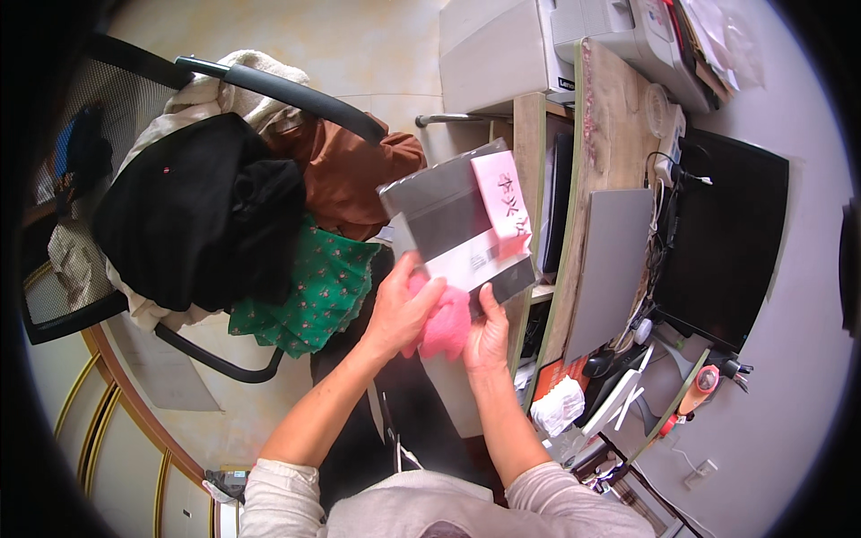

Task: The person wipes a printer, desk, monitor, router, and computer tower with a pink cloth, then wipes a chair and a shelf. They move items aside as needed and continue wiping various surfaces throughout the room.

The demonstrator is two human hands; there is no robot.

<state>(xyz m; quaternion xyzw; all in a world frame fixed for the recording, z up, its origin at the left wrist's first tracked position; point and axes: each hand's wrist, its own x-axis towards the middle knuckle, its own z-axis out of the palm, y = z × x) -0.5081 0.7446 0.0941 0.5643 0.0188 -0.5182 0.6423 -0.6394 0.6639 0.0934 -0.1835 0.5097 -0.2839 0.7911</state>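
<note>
My left hand point(392, 316) grips a bunched pink cloth point(449, 323), which lies against the lower edge of a flat, dark item in a clear plastic sleeve point(440, 228). With its thumb on the front, my right hand point(490, 336) holds that sleeve at its lower right corner. A white band with a small printed code crosses the sleeve. Over its right side lies a pink paper slip point(494, 188) bearing handwriting. The sleeve is tilted and raised in front of me, slightly blurred. The fingers behind it are hidden.
To the left, a mesh office chair point(303, 101) carries a black garment point(202, 208), a brown garment point(343, 168) and a green floral cloth point(313, 289). On the right, a wooden desk point(609, 128) holds a closed laptop point(609, 262), a monitor point(723, 235), cables and crumpled tissue point(558, 405). A printer point(625, 47) stands beyond.
</note>
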